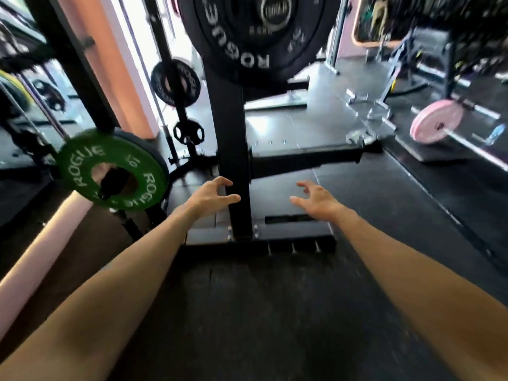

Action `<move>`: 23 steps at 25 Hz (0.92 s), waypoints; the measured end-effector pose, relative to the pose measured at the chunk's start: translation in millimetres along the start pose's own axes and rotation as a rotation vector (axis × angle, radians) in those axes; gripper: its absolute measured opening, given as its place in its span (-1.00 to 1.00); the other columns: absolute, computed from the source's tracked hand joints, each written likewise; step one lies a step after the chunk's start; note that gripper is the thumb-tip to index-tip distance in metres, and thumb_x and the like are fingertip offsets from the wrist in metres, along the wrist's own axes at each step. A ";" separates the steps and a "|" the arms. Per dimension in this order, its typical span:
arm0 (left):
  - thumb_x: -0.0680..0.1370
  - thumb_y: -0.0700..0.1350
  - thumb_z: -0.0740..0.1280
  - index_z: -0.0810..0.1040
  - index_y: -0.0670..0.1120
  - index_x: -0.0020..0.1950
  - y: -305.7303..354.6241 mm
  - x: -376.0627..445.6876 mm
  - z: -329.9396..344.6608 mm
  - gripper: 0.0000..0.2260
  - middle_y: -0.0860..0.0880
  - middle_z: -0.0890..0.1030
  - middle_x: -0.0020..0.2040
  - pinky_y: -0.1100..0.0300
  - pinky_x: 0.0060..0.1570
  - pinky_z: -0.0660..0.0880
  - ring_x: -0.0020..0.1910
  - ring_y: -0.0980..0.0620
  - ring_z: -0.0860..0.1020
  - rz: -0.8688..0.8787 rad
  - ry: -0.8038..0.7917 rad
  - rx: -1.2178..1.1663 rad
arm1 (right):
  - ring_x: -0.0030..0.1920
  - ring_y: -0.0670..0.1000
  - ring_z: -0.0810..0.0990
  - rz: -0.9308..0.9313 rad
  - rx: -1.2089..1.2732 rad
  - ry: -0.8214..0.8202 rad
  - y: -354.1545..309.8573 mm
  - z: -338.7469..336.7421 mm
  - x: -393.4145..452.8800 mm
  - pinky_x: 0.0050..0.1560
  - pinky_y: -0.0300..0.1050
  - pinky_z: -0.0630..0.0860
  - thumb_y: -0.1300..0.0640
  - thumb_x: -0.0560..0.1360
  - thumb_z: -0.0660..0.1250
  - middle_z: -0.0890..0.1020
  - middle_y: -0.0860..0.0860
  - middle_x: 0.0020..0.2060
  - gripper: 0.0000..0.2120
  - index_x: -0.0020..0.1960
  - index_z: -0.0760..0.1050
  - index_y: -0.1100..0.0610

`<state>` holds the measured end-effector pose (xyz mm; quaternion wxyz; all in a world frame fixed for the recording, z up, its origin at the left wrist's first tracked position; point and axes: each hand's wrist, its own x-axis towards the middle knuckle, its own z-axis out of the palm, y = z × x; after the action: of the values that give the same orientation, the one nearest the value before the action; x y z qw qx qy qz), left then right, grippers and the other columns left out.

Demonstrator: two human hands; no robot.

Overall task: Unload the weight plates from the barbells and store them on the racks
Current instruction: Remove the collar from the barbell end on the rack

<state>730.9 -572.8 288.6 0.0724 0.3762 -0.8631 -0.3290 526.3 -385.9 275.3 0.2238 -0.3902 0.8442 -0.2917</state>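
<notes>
Both my forearms reach forward over the black rubber floor, nothing held. My left hand at about 11 o'clock has fingers spread and loosely curled, empty, just beside the near face of the black rack upright; whether it touches the post I cannot tell. My right hand at about 1 o'clock is the same, fingers apart and half bent, gripping nothing, hovering over the rack's base plate. Green Rogue 10 plate hangs at 9 o'clock on a storage peg, with a dark plate close behind it. Bare horizontal peg sticks out right from the upright at 1 o'clock. Big black Rogue bumper plates sit high on the same upright at 12 o'clock. Small black plates at 11 o'clock on a farther post. Pink plate on a barbell rests on the floor at 2 o'clock, well apart. Heavy motion blur.
</notes>
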 end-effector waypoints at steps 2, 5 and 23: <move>0.42 0.18 0.43 0.48 0.12 0.25 28.4 15.4 -39.3 -0.57 -0.04 0.53 0.24 0.14 0.16 0.43 0.17 -0.03 0.51 0.070 0.101 -0.009 | 0.38 0.11 0.41 -0.079 0.009 0.073 -28.8 -37.3 11.6 0.34 -0.06 0.33 -0.04 0.53 0.34 0.42 0.12 0.39 -0.44 0.46 0.28 0.06; 0.38 0.24 0.42 0.48 0.22 0.20 67.7 28.5 -91.8 -0.58 0.02 0.53 0.23 0.04 0.23 0.44 0.17 -0.03 0.52 0.142 0.237 -0.017 | 0.36 0.09 0.42 -0.184 0.025 0.151 -67.6 -88.5 19.9 0.29 -0.11 0.34 -0.04 0.54 0.33 0.41 0.11 0.39 -0.46 0.46 0.27 0.02; 0.56 0.01 0.29 0.47 0.00 0.25 213.0 95.5 -218.5 -0.73 -0.05 0.51 0.18 0.07 0.14 0.40 0.14 -0.04 0.48 0.317 0.576 0.035 | 0.30 0.10 0.48 -0.468 -0.050 0.402 -182.6 -275.2 86.8 0.21 -0.12 0.36 -0.06 0.56 0.27 0.46 0.12 0.35 -0.48 0.47 0.28 0.07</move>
<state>616.6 -644.9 578.4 0.3573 0.3158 -0.8606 -0.1788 404.5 -462.9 584.9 -0.0304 -0.5138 0.7656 -0.3859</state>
